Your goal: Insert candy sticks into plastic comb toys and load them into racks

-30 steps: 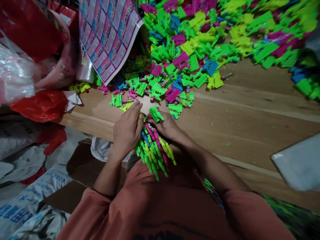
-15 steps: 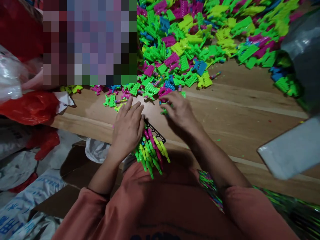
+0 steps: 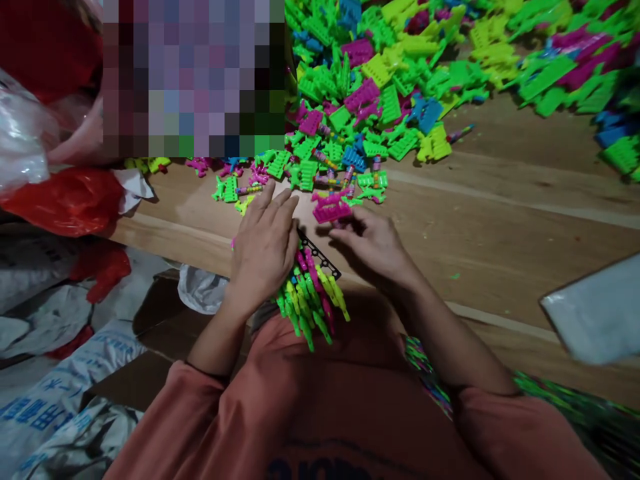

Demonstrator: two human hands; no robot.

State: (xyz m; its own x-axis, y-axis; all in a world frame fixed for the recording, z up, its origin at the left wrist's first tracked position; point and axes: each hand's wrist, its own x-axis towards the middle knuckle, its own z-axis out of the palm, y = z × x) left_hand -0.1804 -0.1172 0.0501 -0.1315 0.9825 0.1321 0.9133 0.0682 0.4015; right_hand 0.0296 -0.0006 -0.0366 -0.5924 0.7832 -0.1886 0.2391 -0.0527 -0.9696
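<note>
My left hand (image 3: 266,247) lies with fingers stretched out over a black perforated strip (image 3: 321,254) at the table's near edge. From that strip several slim green, yellow and magenta plastic pieces (image 3: 307,293) stick out towards my body. What lies under the left palm is hidden. My right hand (image 3: 373,241) is closed, thumb against fingers, on a magenta plastic toy (image 3: 331,208) just right of the left fingertips. Part of its grip is hidden behind the fingers. Small green toys with beaded sticks (image 3: 327,179) lie just beyond.
A big heap of green, yellow, magenta and blue plastic toys (image 3: 370,100) covers the back of the wooden table (image 3: 505,220). At right lies a pale flat packet (image 3: 595,310). Red plastic bags (image 3: 65,200) sit at left, with white printed sacks (image 3: 45,393) below.
My right hand has drawn slightly back from the toys, and a magenta toy now shows in its fingers. The left hand stays on the black strip. The view has shifted a little.
</note>
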